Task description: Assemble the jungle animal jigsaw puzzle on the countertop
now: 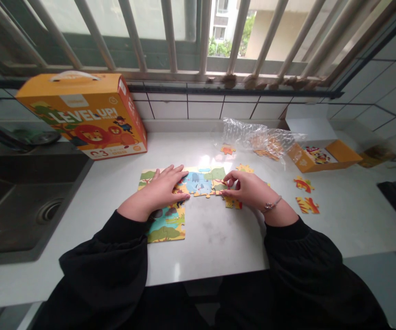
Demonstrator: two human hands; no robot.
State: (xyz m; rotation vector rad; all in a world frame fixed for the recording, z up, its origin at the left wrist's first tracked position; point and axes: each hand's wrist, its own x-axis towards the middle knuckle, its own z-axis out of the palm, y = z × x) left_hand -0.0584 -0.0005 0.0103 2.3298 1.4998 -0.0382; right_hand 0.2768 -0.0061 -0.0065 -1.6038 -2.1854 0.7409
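Note:
A partly joined jigsaw puzzle (pixel 198 183) with animals and trees lies on the white counter (pixel 214 233). My left hand (pixel 161 188) lies flat on its left part, fingers stretched out and pressing down. My right hand (pixel 248 189) is at the puzzle's right edge, fingers pinched on a puzzle piece (pixel 222 185) that touches the joined part. An orange piece (pixel 234 203) lies under that hand. A bracelet (pixel 271 205) is on my right wrist.
An orange puzzle box (pixel 87 114) stands at the back left. A clear plastic bag (pixel 259 140) with pieces and a small open orange box (pixel 325 156) lie at the back right. Loose pieces (pixel 307 195) lie right of my hand. A dark sink (pixel 22 201) is left.

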